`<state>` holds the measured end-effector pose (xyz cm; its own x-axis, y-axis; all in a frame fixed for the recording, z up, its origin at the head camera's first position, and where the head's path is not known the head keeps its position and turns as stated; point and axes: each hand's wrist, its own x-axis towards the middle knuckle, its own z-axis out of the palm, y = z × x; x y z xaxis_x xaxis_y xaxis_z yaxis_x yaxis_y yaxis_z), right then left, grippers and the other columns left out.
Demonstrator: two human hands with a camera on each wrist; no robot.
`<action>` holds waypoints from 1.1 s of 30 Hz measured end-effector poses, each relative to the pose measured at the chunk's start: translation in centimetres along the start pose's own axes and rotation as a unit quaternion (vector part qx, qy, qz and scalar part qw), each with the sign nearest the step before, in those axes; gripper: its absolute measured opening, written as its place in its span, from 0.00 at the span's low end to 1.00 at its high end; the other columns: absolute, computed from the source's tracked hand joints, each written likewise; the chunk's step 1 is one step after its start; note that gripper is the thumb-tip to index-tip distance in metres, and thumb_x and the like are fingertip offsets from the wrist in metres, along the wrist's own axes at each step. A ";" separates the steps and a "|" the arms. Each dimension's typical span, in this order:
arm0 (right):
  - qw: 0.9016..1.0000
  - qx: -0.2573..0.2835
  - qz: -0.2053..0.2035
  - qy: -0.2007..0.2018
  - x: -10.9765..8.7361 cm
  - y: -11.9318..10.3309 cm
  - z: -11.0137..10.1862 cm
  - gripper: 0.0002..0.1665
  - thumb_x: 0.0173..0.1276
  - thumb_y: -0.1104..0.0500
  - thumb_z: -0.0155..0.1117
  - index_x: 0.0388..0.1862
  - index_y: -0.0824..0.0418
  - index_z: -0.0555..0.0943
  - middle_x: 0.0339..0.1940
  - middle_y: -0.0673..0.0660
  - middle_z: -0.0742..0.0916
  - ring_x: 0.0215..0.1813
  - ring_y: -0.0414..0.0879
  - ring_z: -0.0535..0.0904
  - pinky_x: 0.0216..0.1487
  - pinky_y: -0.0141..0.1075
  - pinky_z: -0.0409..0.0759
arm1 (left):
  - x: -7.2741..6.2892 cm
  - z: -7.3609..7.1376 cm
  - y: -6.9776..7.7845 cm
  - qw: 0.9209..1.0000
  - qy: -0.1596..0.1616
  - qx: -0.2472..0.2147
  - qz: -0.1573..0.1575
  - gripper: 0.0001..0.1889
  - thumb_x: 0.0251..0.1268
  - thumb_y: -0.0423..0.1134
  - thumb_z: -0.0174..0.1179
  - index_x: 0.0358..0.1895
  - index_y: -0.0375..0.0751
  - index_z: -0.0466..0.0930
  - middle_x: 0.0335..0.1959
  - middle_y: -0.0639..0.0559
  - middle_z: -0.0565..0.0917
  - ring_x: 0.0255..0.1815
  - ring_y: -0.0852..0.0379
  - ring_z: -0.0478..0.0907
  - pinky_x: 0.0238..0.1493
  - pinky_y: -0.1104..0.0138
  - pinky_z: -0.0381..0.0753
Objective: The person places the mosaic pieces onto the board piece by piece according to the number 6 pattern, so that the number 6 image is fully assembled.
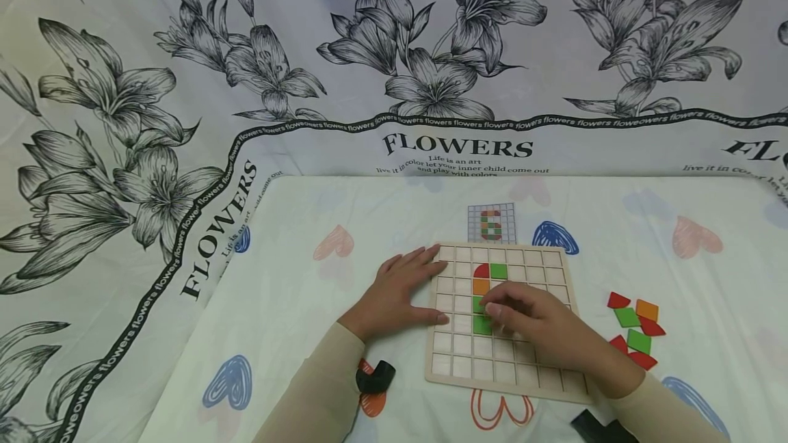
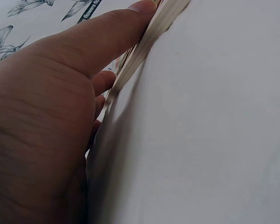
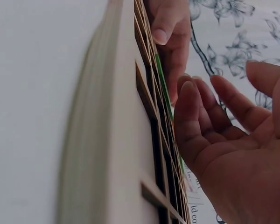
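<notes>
A wooden grid board (image 1: 452, 364) lies on the table with several coloured tiles in its cells. At the top are a red rounded tile (image 1: 481, 271) and a green square (image 1: 498, 271); below come an orange square (image 1: 481, 286), a green square (image 1: 477, 304) and another green square (image 1: 482, 325). My left hand (image 1: 394, 296) rests along the board's left edge, fingers spread and thumb on the rim. Over the middle hovers my right hand (image 1: 542, 323), its fingertips close to the upper of those two greens. No tile shows between thumb and fingers in the right wrist view (image 3: 224, 135).
Right of the board lies a loose group of red, green and orange tiles (image 1: 639, 342). A small printed pattern card (image 1: 490, 223) sits beyond the board's far edge. Black wrist straps (image 1: 375, 378) are near both forearms. A flower-printed cloth (image 1: 431, 33) surrounds the table.
</notes>
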<state>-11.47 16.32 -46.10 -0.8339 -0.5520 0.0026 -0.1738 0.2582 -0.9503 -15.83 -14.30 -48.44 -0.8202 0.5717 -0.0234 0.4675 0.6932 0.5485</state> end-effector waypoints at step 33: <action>0.989 0.107 -0.106 0.007 -0.8 -1.0 -2.3 0.21 0.89 0.66 0.41 0.70 0.67 0.77 0.65 0.72 0.81 0.62 0.56 0.84 0.55 0.46 0.88 | 0.0 0.1 -0.2 1.000 0.006 -0.002 0.009 0.49 0.65 0.71 0.71 0.86 0.58 0.66 0.89 0.65 0.52 0.88 0.62 0.44 0.84 0.48 0.43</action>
<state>-11.81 18.33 -44.40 -0.7983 -0.5636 0.2123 -0.2328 -0.0363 -0.9719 -15.87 -14.41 -48.58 -0.8158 0.5783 -0.0030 0.4810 0.6814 0.5516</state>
